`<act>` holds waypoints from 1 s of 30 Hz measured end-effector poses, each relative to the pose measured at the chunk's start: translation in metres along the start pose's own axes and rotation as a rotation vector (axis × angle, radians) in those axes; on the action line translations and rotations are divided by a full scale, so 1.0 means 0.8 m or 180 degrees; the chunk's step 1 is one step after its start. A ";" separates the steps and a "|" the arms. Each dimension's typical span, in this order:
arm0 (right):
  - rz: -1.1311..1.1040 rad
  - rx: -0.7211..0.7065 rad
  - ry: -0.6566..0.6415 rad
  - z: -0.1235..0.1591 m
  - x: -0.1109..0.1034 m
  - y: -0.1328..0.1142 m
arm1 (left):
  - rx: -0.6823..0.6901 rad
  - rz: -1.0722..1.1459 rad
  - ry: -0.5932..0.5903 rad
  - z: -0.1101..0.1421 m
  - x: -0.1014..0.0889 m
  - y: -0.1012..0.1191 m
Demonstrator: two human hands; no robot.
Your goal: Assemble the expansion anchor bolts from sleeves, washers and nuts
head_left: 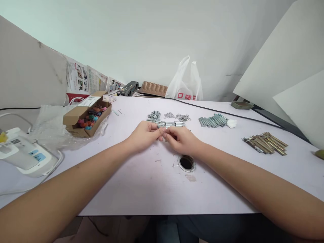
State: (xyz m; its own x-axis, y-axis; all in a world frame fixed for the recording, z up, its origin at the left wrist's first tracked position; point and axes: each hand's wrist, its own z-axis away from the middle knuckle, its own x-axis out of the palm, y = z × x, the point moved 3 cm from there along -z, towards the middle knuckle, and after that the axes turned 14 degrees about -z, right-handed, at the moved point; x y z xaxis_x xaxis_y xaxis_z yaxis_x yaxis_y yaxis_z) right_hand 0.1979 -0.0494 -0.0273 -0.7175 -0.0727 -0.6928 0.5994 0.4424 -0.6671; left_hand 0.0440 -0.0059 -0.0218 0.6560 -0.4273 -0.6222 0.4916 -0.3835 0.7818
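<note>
L hand (143, 135) & R hand (182, 139) nr metal tubes (170, 124) lying lengthwise L-to-R.

On my feed, the clearest print is on the white plastic bag (184, 81) at the far edge of the tabletop (121, 189): red characters (186, 96) that I read as 口味, followed by a third, partly hidden one. At far left, the printed leaflets (78, 77) carry dark lines of text too small for me to make out. I can't read the white label (89, 101) on the cardboard box (73, 116) either. On the white device (32, 168) at left, I see a QR-type code (15, 141) and a blue sticker (39, 157), its marks illegible.
</note>
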 end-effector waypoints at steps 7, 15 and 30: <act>0.0419 0.0635 0.0350 0.002 -0.066 0.049 | 0.0127 -0.0828 -0.0080 0.002 0.010 0.001; 0.0597 0.0938 -0.0394 0.005 -0.083 0.073 | 0.0202 -0.1080 -0.0361 -0.002 0.013 -0.003; -0.1283 0.0123 -0.0293 0.004 -0.057 -0.005 | 0.0050 -0.1165 -0.0417 -0.003 0.017 -0.008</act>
State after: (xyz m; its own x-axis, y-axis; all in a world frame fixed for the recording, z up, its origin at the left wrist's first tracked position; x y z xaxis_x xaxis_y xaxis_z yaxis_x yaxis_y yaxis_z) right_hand 0.2289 -0.0506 0.0062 -0.8637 -0.3138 -0.3945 0.2910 0.3285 -0.8985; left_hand 0.0514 -0.0076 -0.0352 0.3595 -0.3606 -0.8607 0.6700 -0.5422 0.5070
